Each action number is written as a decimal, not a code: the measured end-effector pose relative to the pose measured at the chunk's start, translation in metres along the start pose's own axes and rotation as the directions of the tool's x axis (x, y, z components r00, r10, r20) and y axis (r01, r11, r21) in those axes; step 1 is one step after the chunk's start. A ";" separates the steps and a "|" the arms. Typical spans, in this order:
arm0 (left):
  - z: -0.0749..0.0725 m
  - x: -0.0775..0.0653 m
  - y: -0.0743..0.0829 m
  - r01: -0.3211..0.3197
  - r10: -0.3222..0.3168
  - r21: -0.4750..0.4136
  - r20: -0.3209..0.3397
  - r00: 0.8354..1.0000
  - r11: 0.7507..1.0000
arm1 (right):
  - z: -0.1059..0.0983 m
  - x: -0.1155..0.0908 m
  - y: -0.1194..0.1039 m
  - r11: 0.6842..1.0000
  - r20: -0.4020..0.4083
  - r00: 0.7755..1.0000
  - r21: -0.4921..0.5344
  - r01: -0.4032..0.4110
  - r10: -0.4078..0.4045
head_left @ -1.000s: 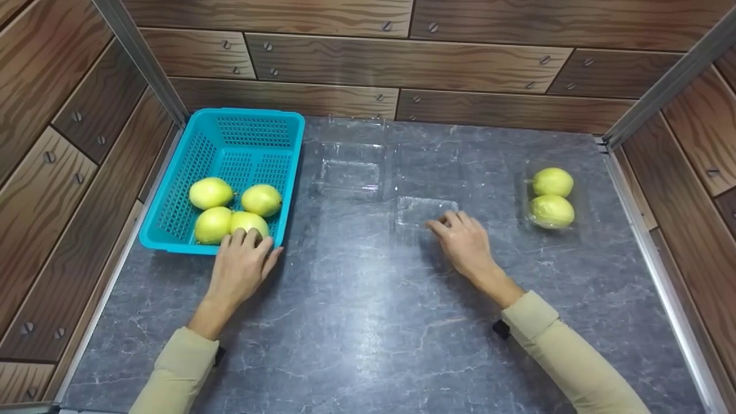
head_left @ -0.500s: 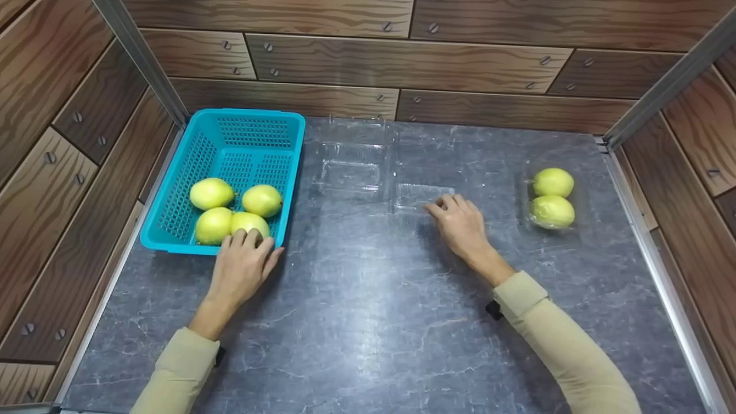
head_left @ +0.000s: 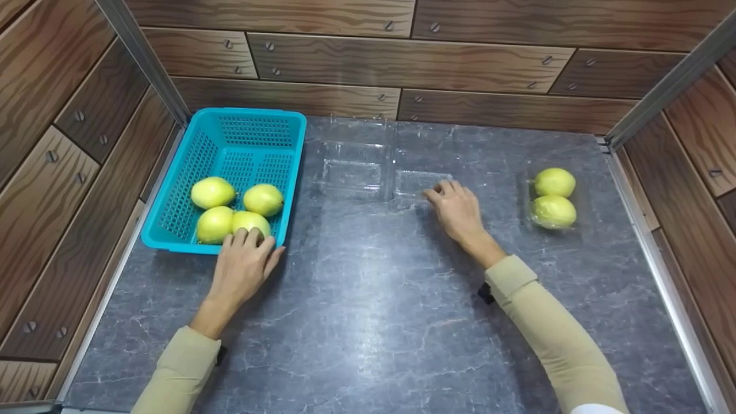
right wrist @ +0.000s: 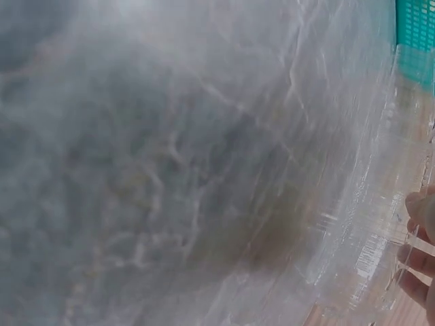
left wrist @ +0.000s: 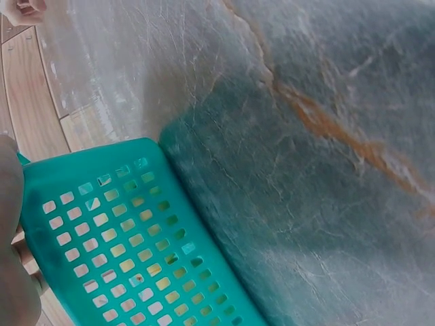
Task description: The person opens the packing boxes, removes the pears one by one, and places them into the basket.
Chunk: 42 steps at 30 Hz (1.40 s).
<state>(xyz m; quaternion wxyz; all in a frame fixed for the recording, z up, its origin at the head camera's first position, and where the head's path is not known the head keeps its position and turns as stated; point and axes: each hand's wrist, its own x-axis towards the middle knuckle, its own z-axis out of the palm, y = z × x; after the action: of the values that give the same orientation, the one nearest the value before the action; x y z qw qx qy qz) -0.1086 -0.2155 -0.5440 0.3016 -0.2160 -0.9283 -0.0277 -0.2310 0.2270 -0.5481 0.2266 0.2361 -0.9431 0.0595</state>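
Note:
In the head view my left hand [head_left: 241, 267] rests at the front rim of a turquoise perforated basket [head_left: 295, 167]. Its fingers reach over the rim and partly cover one of several yellow-green, pear-like fruits [head_left: 213, 192] inside; whether they touch it is hidden. The left wrist view shows the basket wall [left wrist: 136, 231] close up, with fingers [left wrist: 17, 292] at the left edge. My right hand [head_left: 457, 213] pinches the near edge of a clear plastic clamshell container [head_left: 414, 181] lying open on the table. In the right wrist view, curled fingertips [right wrist: 416, 258] hold the clear plastic.
Left of the pinched container lies another open clear container [head_left: 352, 172], close beside it. At the right, two yellow-green fruits [head_left: 553, 211] sit in a clear container. Wood-patterned walls [head_left: 368, 63] enclose the grey marbled table [head_left: 368, 322] at the back and sides.
My right hand has slid the clear container away from me toward the back wall, level with its neighbour. The left hand has stayed at the basket rim.

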 end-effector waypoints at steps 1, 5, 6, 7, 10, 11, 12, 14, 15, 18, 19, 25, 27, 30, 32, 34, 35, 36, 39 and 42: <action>0.000 0.000 0.000 0.001 -0.001 0.000 0.000 1.000 1.000 | 0.001 0.002 0.001 1.000 0.001 1.000 0.000 0.001 -0.001; 0.000 0.000 -0.001 0.010 -0.010 -0.002 -0.001 1.000 1.000 | 0.005 0.008 0.006 1.000 0.016 1.000 0.002 0.004 -0.004; 0.000 -0.001 -0.001 0.013 -0.013 -0.003 -0.002 1.000 1.000 | 0.006 0.008 0.007 1.000 0.020 1.000 0.005 0.001 -0.001; 0.000 -0.001 -0.001 0.014 -0.014 -0.003 -0.003 1.000 1.000 | 0.006 0.009 0.008 1.000 0.023 1.000 0.008 -0.003 0.003; 0.001 -0.001 0.000 0.015 -0.015 -0.005 -0.006 1.000 1.000 | 0.007 0.008 0.010 0.999 0.025 0.999 0.030 -0.022 0.021; 0.002 -0.001 0.000 0.016 -0.016 -0.004 -0.007 1.000 1.000 | 0.007 0.007 0.010 0.999 0.026 0.999 0.040 -0.027 0.026; 0.002 -0.001 0.000 0.017 -0.017 -0.005 -0.011 1.000 1.000 | 0.007 0.007 0.011 0.998 0.027 0.999 0.050 -0.031 0.030; 0.003 -0.001 0.001 0.019 -0.019 -0.007 -0.017 1.000 1.000 | 0.005 0.006 0.012 0.998 0.029 0.999 0.058 -0.038 0.036; 0.003 -0.001 0.001 0.021 -0.021 -0.008 -0.021 1.000 1.000 | 0.005 0.005 0.012 0.998 0.030 0.999 0.058 -0.039 0.037; 0.004 -0.001 0.001 0.025 -0.026 -0.011 -0.029 0.999 1.000 | 0.002 0.002 0.016 0.998 0.019 0.999 0.054 -0.038 0.037; 0.004 -0.001 0.001 0.025 -0.025 -0.011 -0.031 0.999 1.000 | 0.001 0.001 0.017 0.998 0.011 0.999 0.047 -0.037 0.037; 0.004 -0.001 0.001 0.023 -0.024 -0.015 -0.031 0.999 1.000 | -0.009 -0.013 0.032 1.000 -0.003 1.000 0.006 -0.009 0.010; 0.003 -0.001 0.001 0.026 -0.026 -0.014 -0.024 0.999 1.000 | -0.013 -0.019 0.037 1.000 0.007 1.000 -0.005 -0.001 0.001; 0.002 -0.001 0.001 0.031 -0.031 -0.013 -0.013 0.999 0.999 | -0.021 -0.027 0.046 1.000 0.029 1.000 -0.020 -0.006 0.007; 0.002 -0.001 0.001 0.031 -0.031 -0.011 -0.009 0.999 0.999 | -0.027 -0.032 0.053 0.999 0.039 0.999 -0.030 -0.013 0.014; 0.002 -0.001 0.001 0.030 -0.030 -0.011 -0.009 0.999 0.999 | -0.033 -0.038 0.060 0.999 0.052 0.998 -0.043 -0.021 0.023; 0.002 -0.001 0.001 0.030 -0.030 -0.012 -0.010 0.999 0.999 | -0.036 -0.042 0.064 0.998 0.056 0.998 -0.049 -0.024 0.027; 0.002 -0.001 0.001 0.029 -0.029 -0.012 -0.011 1.000 1.000 | -0.039 -0.045 0.067 0.998 0.061 0.998 -0.056 -0.027 0.030; 0.002 -0.001 0.001 0.028 -0.029 -0.013 -0.010 1.000 1.000 | -0.045 -0.055 0.079 0.997 0.071 0.996 -0.072 -0.040 0.045; 0.003 -0.001 0.001 0.026 -0.026 -0.013 -0.011 1.000 1.000 | -0.051 -0.064 0.090 0.995 0.077 0.995 -0.085 -0.059 0.066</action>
<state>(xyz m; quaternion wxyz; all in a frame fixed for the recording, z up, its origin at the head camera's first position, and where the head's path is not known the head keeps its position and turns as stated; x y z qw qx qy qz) -0.1084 -0.2143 -0.5470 0.3052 -0.2056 -0.9290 -0.0386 -0.2030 0.3445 -0.5323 0.1965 0.1992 -0.9599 0.0182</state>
